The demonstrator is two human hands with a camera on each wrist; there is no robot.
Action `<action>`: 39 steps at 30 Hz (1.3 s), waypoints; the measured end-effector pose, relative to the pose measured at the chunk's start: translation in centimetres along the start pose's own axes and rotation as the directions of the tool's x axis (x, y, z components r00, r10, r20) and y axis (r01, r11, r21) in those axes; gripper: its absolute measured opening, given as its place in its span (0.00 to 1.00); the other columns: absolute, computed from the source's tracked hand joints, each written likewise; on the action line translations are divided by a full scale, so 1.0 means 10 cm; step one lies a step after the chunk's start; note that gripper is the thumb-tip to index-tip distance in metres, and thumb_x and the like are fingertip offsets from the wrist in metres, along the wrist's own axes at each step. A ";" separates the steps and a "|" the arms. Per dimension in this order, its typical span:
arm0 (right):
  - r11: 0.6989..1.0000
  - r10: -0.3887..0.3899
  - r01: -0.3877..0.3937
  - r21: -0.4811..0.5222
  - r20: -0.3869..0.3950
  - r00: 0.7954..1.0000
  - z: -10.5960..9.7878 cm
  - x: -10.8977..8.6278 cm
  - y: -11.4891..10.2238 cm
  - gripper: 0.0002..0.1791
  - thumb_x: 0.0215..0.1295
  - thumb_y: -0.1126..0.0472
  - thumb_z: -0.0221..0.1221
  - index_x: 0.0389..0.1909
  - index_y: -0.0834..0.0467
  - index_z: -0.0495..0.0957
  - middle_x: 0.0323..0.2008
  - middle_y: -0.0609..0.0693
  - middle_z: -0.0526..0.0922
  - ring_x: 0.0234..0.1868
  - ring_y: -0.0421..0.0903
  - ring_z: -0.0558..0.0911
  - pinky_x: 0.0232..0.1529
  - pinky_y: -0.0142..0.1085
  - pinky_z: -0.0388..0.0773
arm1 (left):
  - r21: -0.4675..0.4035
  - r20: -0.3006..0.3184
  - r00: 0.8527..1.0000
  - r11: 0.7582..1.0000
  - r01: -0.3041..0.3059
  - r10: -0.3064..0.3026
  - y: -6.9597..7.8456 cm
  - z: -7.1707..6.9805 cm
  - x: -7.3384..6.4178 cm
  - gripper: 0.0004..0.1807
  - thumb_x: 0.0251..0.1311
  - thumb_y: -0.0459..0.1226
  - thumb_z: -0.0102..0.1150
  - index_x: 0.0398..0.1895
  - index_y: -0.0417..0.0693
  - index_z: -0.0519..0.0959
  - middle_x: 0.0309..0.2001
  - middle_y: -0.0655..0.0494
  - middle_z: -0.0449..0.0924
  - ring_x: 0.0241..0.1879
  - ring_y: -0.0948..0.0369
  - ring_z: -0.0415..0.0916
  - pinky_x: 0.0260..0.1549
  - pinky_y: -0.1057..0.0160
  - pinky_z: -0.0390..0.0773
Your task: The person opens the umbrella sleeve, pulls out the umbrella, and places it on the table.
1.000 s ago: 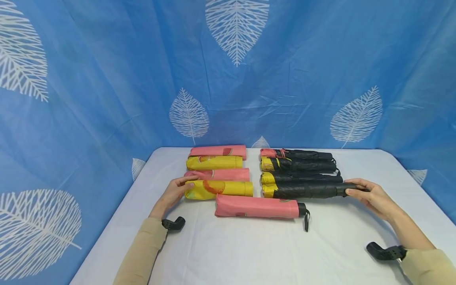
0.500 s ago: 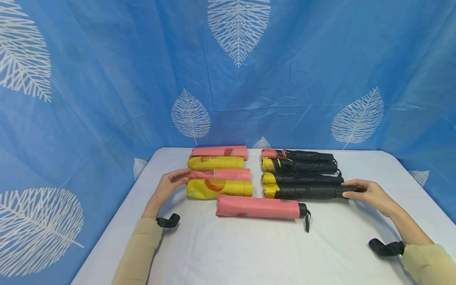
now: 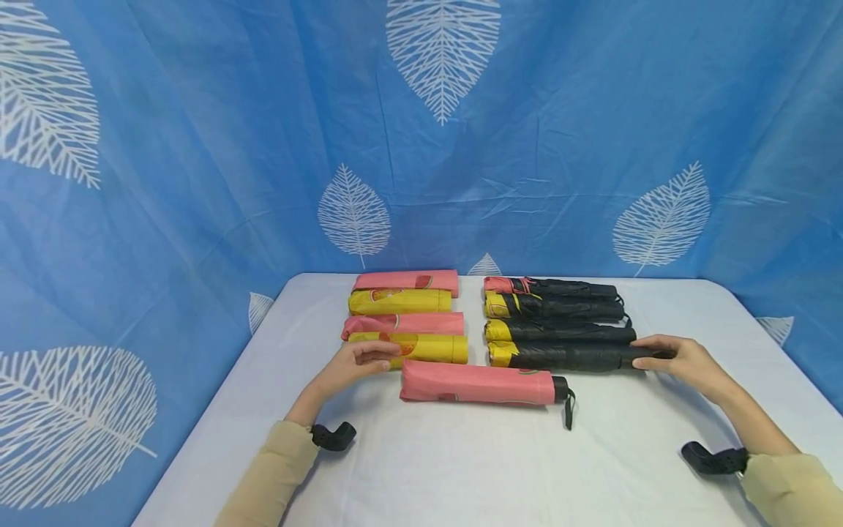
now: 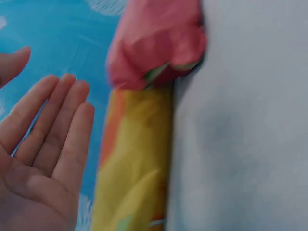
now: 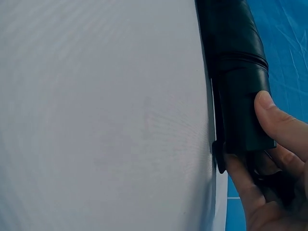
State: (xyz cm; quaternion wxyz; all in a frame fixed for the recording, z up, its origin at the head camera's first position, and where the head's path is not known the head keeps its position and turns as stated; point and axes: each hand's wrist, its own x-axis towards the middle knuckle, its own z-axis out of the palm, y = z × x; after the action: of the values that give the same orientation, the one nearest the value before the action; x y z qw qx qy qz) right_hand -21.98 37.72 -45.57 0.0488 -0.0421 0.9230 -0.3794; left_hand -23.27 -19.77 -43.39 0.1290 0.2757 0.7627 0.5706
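Observation:
My left hand [image 3: 356, 366] hovers by the left end of the nearest yellow umbrella cover [image 3: 435, 348], its fingers reaching over that end. In the left wrist view its fingers [image 4: 72, 144] are straight and hold nothing. A pink umbrella [image 3: 477, 382] in its cover lies just in front, its black handle end and wrist strap sticking out at the right. At the right, my right hand [image 3: 688, 369] holds the handle end of the nearest black folded umbrella [image 3: 566, 356], which has a yellow tip. The right wrist view shows the thumb on the black handle [image 5: 248, 110] and fingers below it.
Behind the nearest yellow cover lie a pink cover [image 3: 431, 323], a yellow cover [image 3: 421, 301] and another pink one [image 3: 388, 280]. Several more black folded umbrellas [image 3: 579, 307] lie in parallel at the back right. A blue leaf-print curtain [image 3: 540, 146] surrounds the white table [image 3: 487, 468].
My left hand let go of the yellow cover's end, drew back left, then moved right over the cover. The right hand has stayed on the black umbrella's handle.

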 end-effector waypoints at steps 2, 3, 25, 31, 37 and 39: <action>1.000 -0.001 0.001 0.003 -0.005 1.000 0.01 0.00 0.01 0.37 0.58 0.44 0.63 0.59 0.66 0.71 0.59 0.71 0.67 0.56 0.66 0.67 0.34 0.40 0.73 | 0.017 0.020 1.000 1.000 0.021 -0.022 -0.02 0.06 0.00 0.21 0.64 0.30 0.55 0.60 0.33 0.71 0.56 0.40 0.74 0.55 0.47 0.73 0.49 0.63 0.74; 1.000 -0.001 0.001 0.008 -0.006 1.000 0.01 -0.01 0.01 0.37 0.58 0.44 0.63 0.59 0.66 0.71 0.59 0.71 0.67 0.55 0.66 0.67 0.34 0.40 0.73 | 0.021 0.026 0.999 0.999 0.028 -0.029 -0.03 0.08 0.00 0.21 0.64 0.30 0.56 0.60 0.33 0.71 0.56 0.40 0.74 0.55 0.47 0.73 0.49 0.63 0.74; 1.000 -0.002 0.002 0.023 0.001 1.000 0.02 -0.01 0.05 0.36 0.59 0.44 0.62 0.60 0.65 0.71 0.59 0.70 0.67 0.56 0.66 0.67 0.37 0.42 0.73 | 0.110 0.114 0.980 0.982 0.154 -0.166 -0.18 0.29 0.21 0.29 0.59 0.41 0.64 0.63 0.43 0.70 0.58 0.49 0.71 0.52 0.56 0.72 0.51 0.61 0.73; 1.000 0.001 -0.001 0.030 -0.005 1.000 0.03 -0.03 0.06 0.36 0.59 0.44 0.62 0.60 0.65 0.71 0.59 0.70 0.67 0.55 0.65 0.68 0.36 0.42 0.74 | 0.101 0.142 0.978 0.985 0.141 -0.155 -0.23 0.36 0.25 0.32 0.57 0.39 0.65 0.65 0.48 0.68 0.61 0.51 0.67 0.51 0.57 0.69 0.50 0.62 0.73; 1.000 0.018 -0.018 0.021 -0.014 1.000 0.04 -0.02 0.04 0.38 0.58 0.41 0.62 0.61 0.64 0.70 0.60 0.70 0.66 0.57 0.66 0.66 0.38 0.42 0.73 | 0.136 0.145 0.981 0.984 0.113 -0.132 -0.23 0.41 0.26 0.34 0.55 0.38 0.68 0.66 0.49 0.67 0.59 0.52 0.69 0.47 0.57 0.71 0.46 0.61 0.75; 1.000 0.020 -0.020 0.021 -0.014 1.000 0.04 -0.02 0.04 0.39 0.58 0.41 0.62 0.61 0.65 0.69 0.60 0.70 0.65 0.57 0.67 0.66 0.39 0.44 0.73 | 0.175 0.140 0.981 0.978 0.111 -0.137 -0.22 0.42 0.26 0.34 0.54 0.40 0.68 0.66 0.53 0.67 0.59 0.55 0.69 0.48 0.58 0.70 0.46 0.61 0.74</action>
State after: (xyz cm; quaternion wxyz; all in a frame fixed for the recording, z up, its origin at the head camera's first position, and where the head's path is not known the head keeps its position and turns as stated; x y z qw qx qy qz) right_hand -21.80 37.78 -46.14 0.0465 -0.0296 0.9197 -0.3888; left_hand -23.86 -15.37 -46.49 0.1984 0.2797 0.8115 0.4732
